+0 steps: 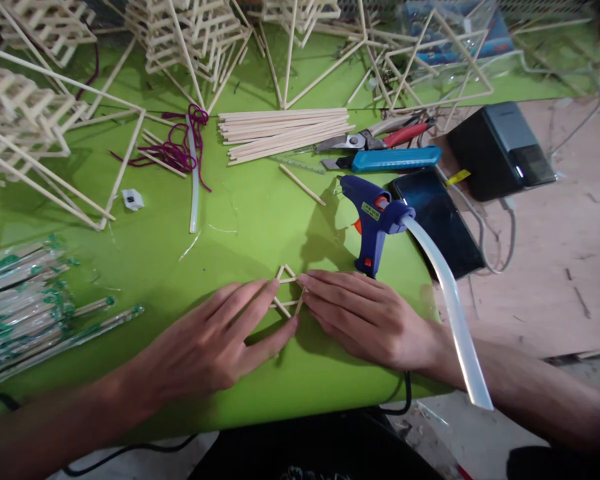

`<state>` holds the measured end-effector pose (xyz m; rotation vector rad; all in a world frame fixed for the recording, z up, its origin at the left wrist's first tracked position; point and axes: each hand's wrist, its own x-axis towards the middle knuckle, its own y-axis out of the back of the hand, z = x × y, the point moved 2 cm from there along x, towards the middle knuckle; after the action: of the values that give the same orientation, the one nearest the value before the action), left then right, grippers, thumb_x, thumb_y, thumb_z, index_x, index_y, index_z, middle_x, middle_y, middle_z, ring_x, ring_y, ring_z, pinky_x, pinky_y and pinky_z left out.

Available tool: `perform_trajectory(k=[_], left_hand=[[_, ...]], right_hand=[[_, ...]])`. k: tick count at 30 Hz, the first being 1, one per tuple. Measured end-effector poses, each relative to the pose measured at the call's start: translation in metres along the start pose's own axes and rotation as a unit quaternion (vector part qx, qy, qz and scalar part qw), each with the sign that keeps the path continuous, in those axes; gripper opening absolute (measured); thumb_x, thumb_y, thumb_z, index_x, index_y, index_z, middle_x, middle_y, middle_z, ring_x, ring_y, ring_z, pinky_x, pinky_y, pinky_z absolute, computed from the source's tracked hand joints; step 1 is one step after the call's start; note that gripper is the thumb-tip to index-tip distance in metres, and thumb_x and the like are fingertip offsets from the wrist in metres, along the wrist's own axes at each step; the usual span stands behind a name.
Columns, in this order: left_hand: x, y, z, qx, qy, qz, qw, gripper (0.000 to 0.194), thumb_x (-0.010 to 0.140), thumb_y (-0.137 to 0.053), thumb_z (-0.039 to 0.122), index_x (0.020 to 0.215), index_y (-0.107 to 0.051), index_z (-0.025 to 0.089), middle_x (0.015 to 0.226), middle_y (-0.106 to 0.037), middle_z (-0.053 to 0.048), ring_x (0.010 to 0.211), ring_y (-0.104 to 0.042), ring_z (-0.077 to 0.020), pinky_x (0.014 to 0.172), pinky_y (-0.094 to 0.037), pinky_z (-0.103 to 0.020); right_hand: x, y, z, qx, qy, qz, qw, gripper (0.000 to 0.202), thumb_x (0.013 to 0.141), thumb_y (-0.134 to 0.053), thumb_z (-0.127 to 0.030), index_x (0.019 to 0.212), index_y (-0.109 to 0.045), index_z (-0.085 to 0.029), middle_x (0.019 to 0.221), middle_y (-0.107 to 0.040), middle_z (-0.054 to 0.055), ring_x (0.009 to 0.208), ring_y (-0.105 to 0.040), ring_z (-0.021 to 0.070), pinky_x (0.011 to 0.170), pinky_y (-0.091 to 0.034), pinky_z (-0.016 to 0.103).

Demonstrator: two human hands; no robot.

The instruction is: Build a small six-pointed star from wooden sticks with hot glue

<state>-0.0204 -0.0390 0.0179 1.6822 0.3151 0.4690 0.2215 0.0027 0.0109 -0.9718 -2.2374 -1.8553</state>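
A small star-like frame of short wooden sticks (pixel 289 304) lies on the green table (pixel 260 233) near its front edge. From the left, my left hand (pixel 215 333) holds the frame between fingertips and thumb. On the frame's right side rest the fingertips of my right hand (pixel 370 317), its fingers pressed together and partly hiding the sticks. Just behind my right hand stands a blue glue gun (pixel 373 217), with a long clear glue stick (pixel 450 293) curving out over my right wrist. A single short stick (pixel 303 185) lies farther back.
Behind are a bundle of sticks (pixel 285 133), pliers (pixel 370 137), a blue cutter (pixel 395 159) and purple cord (pixel 180 150). Lattice stick structures (pixel 190 40) line the back and left. Wrapped chopsticks (pixel 30 313) lie at left; a phone (pixel 440 220) and black device (pixel 500 150) at right.
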Motion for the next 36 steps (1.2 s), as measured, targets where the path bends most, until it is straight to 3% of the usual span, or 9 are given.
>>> perform_trajectory(k=[11, 28, 36], left_hand=[[0.001, -0.005, -0.001, -0.089, 0.055, 0.02, 0.994, 0.047, 0.095, -0.059, 0.026, 0.142, -0.053, 0.024, 0.141, -0.054, -0.021, 0.128, -0.055, -0.0329, 0.097, -0.055, -0.045], [0.0, -0.011, -0.003, -0.157, 0.061, 0.003, 0.986, 0.051, 0.095, -0.06, 0.028, 0.145, -0.05, 0.025, 0.15, -0.045, -0.021, 0.136, -0.049, -0.0341, 0.105, -0.05, -0.051], [0.001, -0.011, -0.004, -0.16, 0.052, 0.009, 0.986, 0.051, 0.094, -0.059, 0.027, 0.144, -0.052, 0.023, 0.148, -0.047, -0.021, 0.136, -0.048, -0.0347, 0.106, -0.051, -0.052]], right_hand=[[0.001, 0.0, 0.0, -0.004, -0.004, 0.0, 1.0, 0.026, 0.087, -0.072, -0.01, 0.112, -0.07, -0.004, 0.121, -0.072, 0.016, 0.115, -0.07, 0.0252, 0.094, -0.065, 0.036], [0.002, 0.0, 0.0, -0.001, -0.019, 0.019, 1.0, 0.024, 0.086, -0.071, -0.009, 0.109, -0.07, -0.006, 0.115, -0.074, 0.018, 0.109, -0.072, 0.0241, 0.088, -0.066, 0.036], [0.003, 0.0, -0.001, -0.009, -0.017, 0.025, 1.0, 0.021, 0.087, -0.071, -0.011, 0.108, -0.07, -0.007, 0.113, -0.075, 0.017, 0.106, -0.073, 0.0231, 0.085, -0.066, 0.035]])
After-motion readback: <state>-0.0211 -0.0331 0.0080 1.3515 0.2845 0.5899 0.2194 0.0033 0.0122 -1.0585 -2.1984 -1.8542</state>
